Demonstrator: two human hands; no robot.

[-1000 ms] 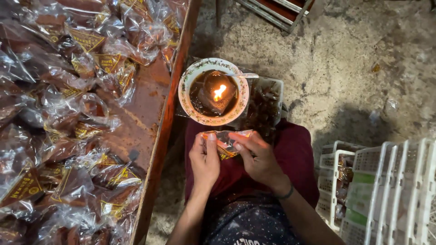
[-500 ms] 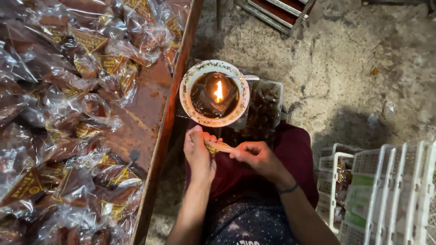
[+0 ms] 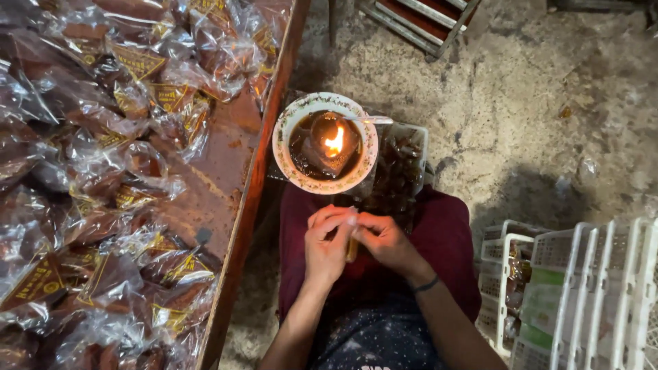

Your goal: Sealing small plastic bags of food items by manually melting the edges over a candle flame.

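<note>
Reference landmark: the bowl [image 3: 325, 144], a round pale dish that carries a small open flame [image 3: 334, 141] over dark contents.

1. Hands. Both hands work directly below the bowl, over the lap. The left hand [image 3: 326, 243] and the right hand [image 3: 385, 240] meet at the fingertips — the fingers of both are pinched together on 1 small clear packet [image 3: 351, 247]. Only a narrow amber strip of the packet shows between the hands; how its open edge lies cannot be told.

2. Position of the packet. It sits below the bowl and apart from the flame, which burns free with nothing over it.

3. Finished stock. To the left of the bowl, a wooden tray [image 3: 236, 178] holds a large heap of filled packets [image 3: 103, 171] with dark contents and yellow triangular labels. Judged from this heap, many units are already completed.

4. Remaining stock. Just right of the bowl and touching it, a clear tub [image 3: 401, 171] holds dark pieces — apparently unpacked goods, so work remains.

5. Status. The packet in hand appears to be at the folding or pinching stage; no contact with the flame is visible.

6. Surroundings. Below and right of the bowl stand white plastic crates [image 3: 582, 288] on the concrete floor [image 3: 534, 103].
</note>
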